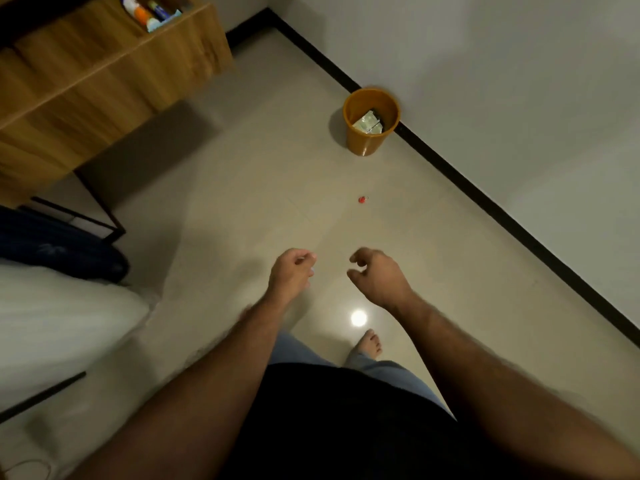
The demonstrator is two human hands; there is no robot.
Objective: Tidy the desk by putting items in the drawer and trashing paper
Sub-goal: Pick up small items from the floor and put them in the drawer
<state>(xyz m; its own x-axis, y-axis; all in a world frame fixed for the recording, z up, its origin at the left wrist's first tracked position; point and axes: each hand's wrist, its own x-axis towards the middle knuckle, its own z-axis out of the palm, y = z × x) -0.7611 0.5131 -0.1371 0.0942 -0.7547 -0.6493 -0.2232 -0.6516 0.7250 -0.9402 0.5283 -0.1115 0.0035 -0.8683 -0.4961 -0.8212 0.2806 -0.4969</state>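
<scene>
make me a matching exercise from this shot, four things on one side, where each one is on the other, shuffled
Things:
1. orange bin
2. small red object
3. bottles
4. crumpled paper

Places:
A. in the open wooden drawer
B. inside the bin
C. on the floor against the wall
D. on the bare floor between the bin and the hands

Pairs: 1-C, 2-D, 3-A, 4-B

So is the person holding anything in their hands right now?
It looks like nothing. The right hand has loosely curled fingers with nothing in them. The left hand is curled too; something pale shows at its fingertips, but the blur makes it impossible to tell.
</scene>
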